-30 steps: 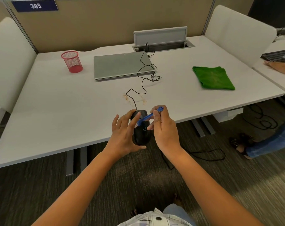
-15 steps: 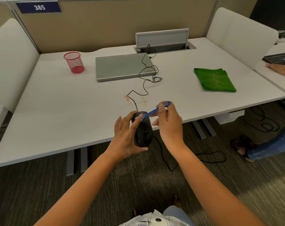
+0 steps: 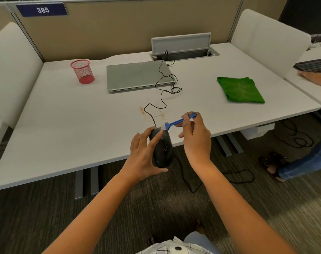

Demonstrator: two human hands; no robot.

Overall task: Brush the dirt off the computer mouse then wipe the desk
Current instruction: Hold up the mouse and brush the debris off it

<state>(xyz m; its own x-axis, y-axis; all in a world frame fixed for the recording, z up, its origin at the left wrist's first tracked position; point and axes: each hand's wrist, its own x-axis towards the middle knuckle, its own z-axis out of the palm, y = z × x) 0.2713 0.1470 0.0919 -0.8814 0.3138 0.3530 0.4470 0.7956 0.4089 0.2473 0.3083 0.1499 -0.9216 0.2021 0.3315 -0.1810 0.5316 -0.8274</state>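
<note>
White and smooth, the desk fills an office cubicle backed by a tan fabric partition, with dark ribbed carpet below its front edge. At that front edge, the computer mouse is held just above and partly past the lip of the desk: a glossy black, rounded oval shell with its thin black cord looping back across the surface. The left hand cradles it from the left side and beneath, fingers curled loosely along the shell and thumb under its near end, so the hand is closed around the mouse. The right hand pinches a small blue plastic brush between thumb and fingertips, the other fingers bent in; the brush's short pale bristles meet the far top end of the mouse. Just beyond the mouse, brownish crumbs of dirt lie scattered in two streaks on either side of the cord. Farther back sits a closed grey laptop, flat and matte, with the cord crossing its right corner toward an open cable hatch. A red wire-mesh cup stands upright to the laptop's left. A folded green cloth, soft and nappy, lies well apart at the right. Broad bare surface stretches on the left and between cloth and cord. Another person's hand rests on the neighbouring desk.
</note>
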